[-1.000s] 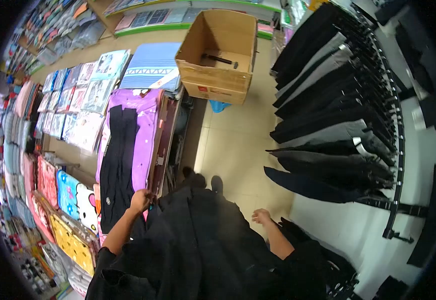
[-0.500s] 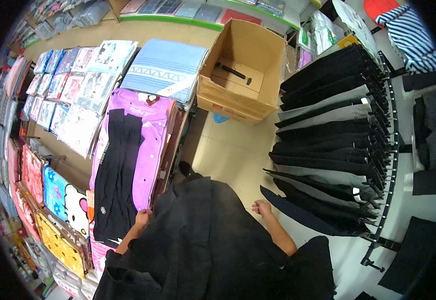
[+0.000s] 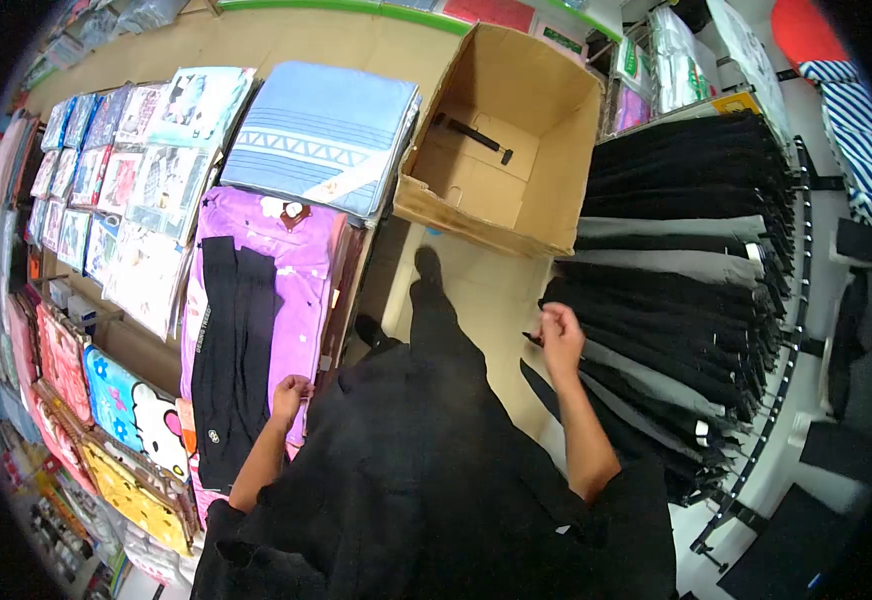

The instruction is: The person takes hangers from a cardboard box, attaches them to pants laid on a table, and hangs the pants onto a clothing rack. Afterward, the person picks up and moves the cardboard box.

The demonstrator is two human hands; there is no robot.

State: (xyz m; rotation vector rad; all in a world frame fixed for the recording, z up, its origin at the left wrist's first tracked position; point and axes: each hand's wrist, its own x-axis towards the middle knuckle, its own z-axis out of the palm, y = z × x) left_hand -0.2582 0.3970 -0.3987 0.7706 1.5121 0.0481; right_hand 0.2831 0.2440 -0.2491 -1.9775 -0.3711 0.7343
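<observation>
My left hand [image 3: 291, 398], its fingers loosely curled, hovers by the edge of a purple folded blanket [image 3: 301, 330]. Nothing shows in it. A pair of black trousers [image 3: 236, 360] with small white lettering lies folded lengthwise on that blanket, just left of the hand. On the other side my right hand [image 3: 560, 335] is raised in front of the row of hanging black and grey trousers [image 3: 671, 290]. Its fingers are bent inward, with dark cloth tips showing beside them. Whether cloth is between the fingers is hidden.
An open cardboard box [image 3: 566, 130] stands ahead, a black-handled tool [image 3: 473, 138] inside. Blue folded bedding [image 3: 321, 130] and packaged textiles [image 3: 166, 190] fill the left display. The black hanging rail [image 3: 786, 360] runs along the right. Pale floor [image 3: 501, 310] lies between.
My right hand has risen and moved forward to the hanging trousers. My left hand is slightly farther forward. One foot has stepped forward toward the box, and the box appears nearer.
</observation>
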